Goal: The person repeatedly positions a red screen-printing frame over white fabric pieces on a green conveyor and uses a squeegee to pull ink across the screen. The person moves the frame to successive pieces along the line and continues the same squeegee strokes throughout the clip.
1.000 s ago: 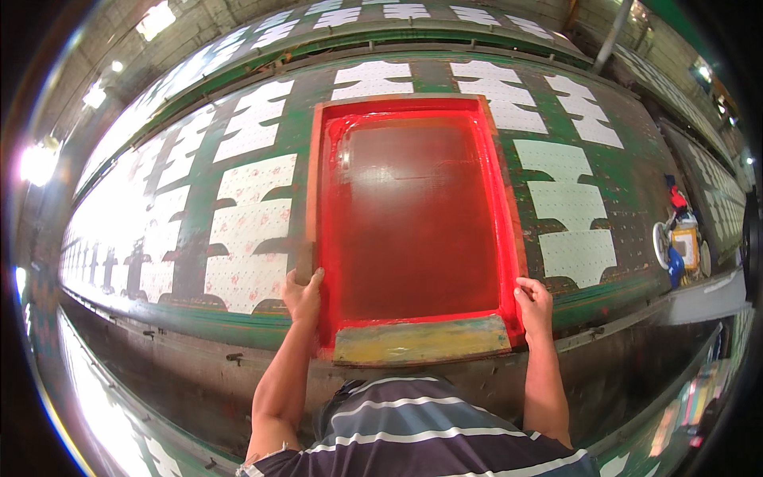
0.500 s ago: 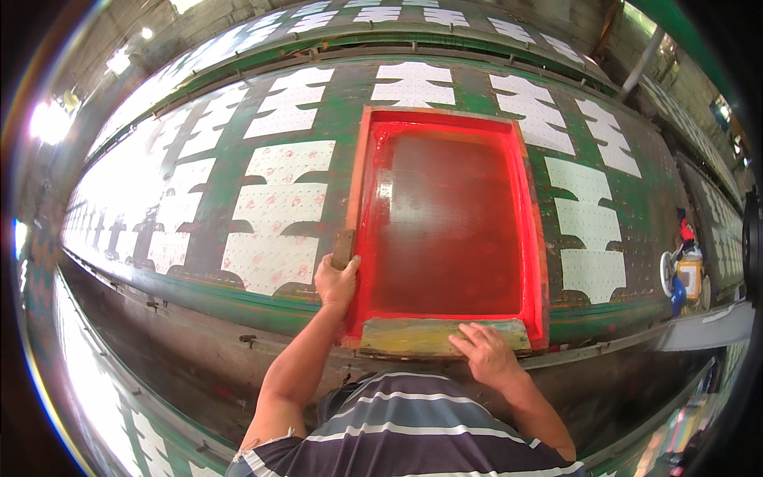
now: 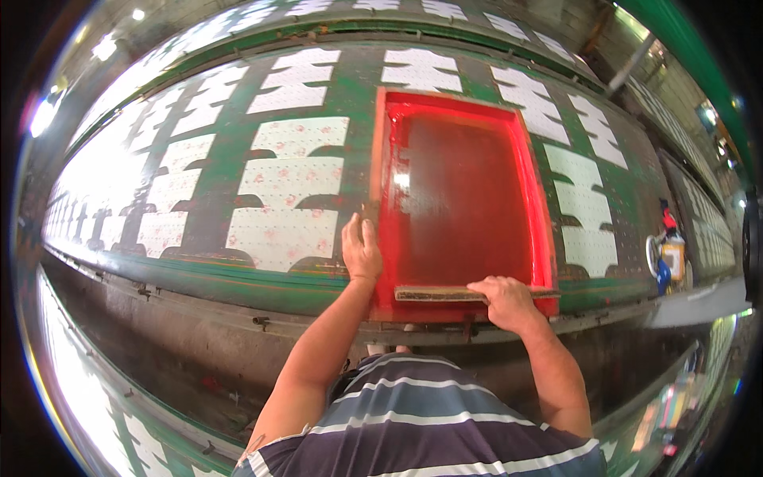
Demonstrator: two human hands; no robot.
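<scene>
A screen printing frame (image 3: 378, 151) lies on a long green table, its inner border smeared with wet red ink. Dark red mesh (image 3: 469, 199) fills its middle. My left hand (image 3: 362, 253) is closed around the frame's left side, by a small wooden handle (image 3: 368, 213) that is partly hidden by the fingers. Along the near end of the mesh stands a wide wooden squeegee (image 3: 437, 295), seen from its top edge. My right hand (image 3: 509, 302) grips it right of its middle, fingers over the far side. The squeegee's blade is hidden.
White cut fabric panels (image 3: 286, 179) lie in rows on the table (image 3: 362, 87); those left of the frame bear pinkish prints. A metal rail (image 3: 302, 318) runs along the near edge. A yellow and white container (image 3: 673, 258) stands at the right. Another table of panels lies beyond.
The squeegee has gone from leaning back toward me to nearly upright, and my right hand now wraps over it. Both hands and the frame appear higher and farther right; the view has shifted.
</scene>
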